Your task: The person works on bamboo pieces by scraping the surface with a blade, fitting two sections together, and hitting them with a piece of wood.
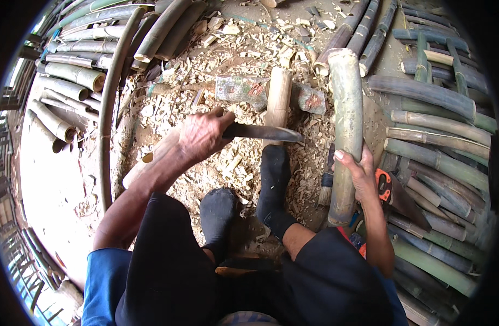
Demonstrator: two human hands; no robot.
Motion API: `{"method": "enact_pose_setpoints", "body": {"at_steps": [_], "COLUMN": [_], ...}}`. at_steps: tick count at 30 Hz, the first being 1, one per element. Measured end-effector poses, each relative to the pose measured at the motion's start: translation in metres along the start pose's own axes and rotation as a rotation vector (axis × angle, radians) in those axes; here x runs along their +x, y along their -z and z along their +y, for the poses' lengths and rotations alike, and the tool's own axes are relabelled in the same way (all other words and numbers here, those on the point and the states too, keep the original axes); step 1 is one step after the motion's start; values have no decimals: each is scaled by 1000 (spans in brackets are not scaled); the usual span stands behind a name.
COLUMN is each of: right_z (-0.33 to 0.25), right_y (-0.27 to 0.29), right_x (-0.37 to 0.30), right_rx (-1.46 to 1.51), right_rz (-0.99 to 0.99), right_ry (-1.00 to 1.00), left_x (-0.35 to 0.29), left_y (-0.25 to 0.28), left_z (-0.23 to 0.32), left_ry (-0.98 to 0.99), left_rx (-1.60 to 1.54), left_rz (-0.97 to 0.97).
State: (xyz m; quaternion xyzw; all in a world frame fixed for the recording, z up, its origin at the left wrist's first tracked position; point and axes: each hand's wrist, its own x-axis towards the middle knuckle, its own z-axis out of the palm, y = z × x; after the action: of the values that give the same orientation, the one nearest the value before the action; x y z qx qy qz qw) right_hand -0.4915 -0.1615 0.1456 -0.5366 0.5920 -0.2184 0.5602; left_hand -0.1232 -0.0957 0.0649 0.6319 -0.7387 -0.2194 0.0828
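My left hand [203,135] is closed around the handle of a knife with a long dark blade [263,132], which points to the right. The blade passes over a pale, peeled bamboo length [279,95]; whether it touches is hard to tell. That length lies across a rough block [241,89], its near end at my black-socked right foot. My right hand [361,174] grips a thick green-grey bamboo section [346,108] from its right side, below the middle. A handsaw with an orange handle [384,185] lies beside my right wrist.
Bamboo poles are stacked at the right [439,141] and upper left [83,73]. A long curved pole [116,98] runs down the left side. Wood chips [227,38] cover the ground around my feet. A dark tool with a wrapped handle [326,185] lies left of the green-grey section.
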Motion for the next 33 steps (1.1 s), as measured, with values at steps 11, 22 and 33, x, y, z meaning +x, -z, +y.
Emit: {"method": "enact_pose_setpoints", "body": {"at_steps": [11,22,33], "right_z": [-9,-15,-24], "right_y": [-17,28,19], "right_x": [14,79,93], "right_rx": [-382,-1529,-1698], "right_rz": [-103,-431,-450], "right_ry": [232,1237,1110], "left_x": [-8,10,16], "left_y": [-39,-44,-28], "left_z": [-10,-14,-4], "left_ry": [63,38,83], "left_rx": [-31,76,117], "left_rz": [18,-14,-116]}}
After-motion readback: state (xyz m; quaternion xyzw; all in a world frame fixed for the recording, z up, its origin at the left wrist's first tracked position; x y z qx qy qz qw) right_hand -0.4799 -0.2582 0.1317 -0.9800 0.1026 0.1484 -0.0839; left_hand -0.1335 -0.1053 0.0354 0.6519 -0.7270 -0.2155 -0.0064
